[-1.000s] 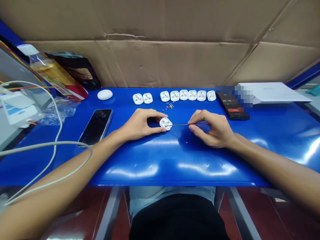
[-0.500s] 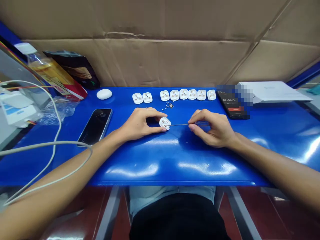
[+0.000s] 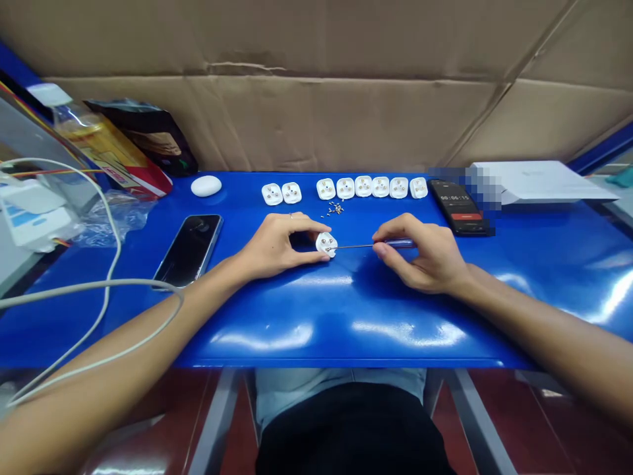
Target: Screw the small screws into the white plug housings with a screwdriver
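My left hand (image 3: 287, 245) pinches a small white plug housing (image 3: 324, 239) with metal terminals between thumb and fingers, low over the blue table. Between thumb and forefinger, my right hand (image 3: 418, 254) grips a screwdriver (image 3: 356, 247). Its thin shaft points left, and its tip reaches a terminal of the housing; whether it sits in a screw is too small to tell. Just behind the held piece lies a loose pile of tiny screws (image 3: 336, 208). Several similar white housings (image 3: 363, 187) stand in a row farther back, with two more housings (image 3: 281, 193) to their left.
A dark phone (image 3: 190, 249) lies left of my left hand, near a white rounded object (image 3: 206, 186). White cables (image 3: 111, 284) cross over my left forearm. A bottle (image 3: 93, 132) leans at back left. Another phone showing a timer (image 3: 459, 208) and a white box (image 3: 544, 181) are at back right.
My right fingers have shifted slightly on the screwdriver, and its handle shows a little differently. The left hand and the housing stay nearly still. The timer digits now read clearly.
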### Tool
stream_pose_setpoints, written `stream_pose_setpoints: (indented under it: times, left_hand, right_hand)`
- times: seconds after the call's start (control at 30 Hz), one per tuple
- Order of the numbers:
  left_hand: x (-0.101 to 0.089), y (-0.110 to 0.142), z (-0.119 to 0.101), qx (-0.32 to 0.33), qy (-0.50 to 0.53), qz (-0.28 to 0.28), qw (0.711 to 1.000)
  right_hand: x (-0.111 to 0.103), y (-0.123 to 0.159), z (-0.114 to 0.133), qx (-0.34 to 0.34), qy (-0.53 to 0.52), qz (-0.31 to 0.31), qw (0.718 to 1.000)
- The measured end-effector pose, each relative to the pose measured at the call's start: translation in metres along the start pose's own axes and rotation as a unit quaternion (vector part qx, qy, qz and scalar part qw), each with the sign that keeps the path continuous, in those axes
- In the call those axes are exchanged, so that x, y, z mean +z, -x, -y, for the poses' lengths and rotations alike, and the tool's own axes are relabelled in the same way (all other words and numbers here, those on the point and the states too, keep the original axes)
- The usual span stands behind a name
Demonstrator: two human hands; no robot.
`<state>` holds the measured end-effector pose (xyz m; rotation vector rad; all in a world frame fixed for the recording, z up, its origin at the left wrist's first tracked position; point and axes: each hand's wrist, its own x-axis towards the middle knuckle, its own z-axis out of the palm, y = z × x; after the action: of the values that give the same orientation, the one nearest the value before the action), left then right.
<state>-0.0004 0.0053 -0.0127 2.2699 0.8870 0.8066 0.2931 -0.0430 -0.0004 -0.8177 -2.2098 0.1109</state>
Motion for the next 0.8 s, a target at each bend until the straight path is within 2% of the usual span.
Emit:
stream_pose_setpoints:
  times: [0.43,0.63,0.8]
  left_hand:
    - [0.0,0.0,-0.0008,0.005,-0.031,-0.006,0.999]
    - [0.0003,-0.0002,-0.0018,0.009,-0.036,-0.013,0.999]
    - [0.0013,-0.0002,-0.0022,0.018,-0.04,-0.01,0.999]
  right_hand:
    - [-0.0036,-0.0012,0.0057,0.004,0.028,0.03,0.999]
    - [-0.0033,-0.0002,0.0062,0.021,0.024,0.022,0.999]
    - [-0.0013,0.0005,0.0044,0.024,0.01,0.044,0.999]
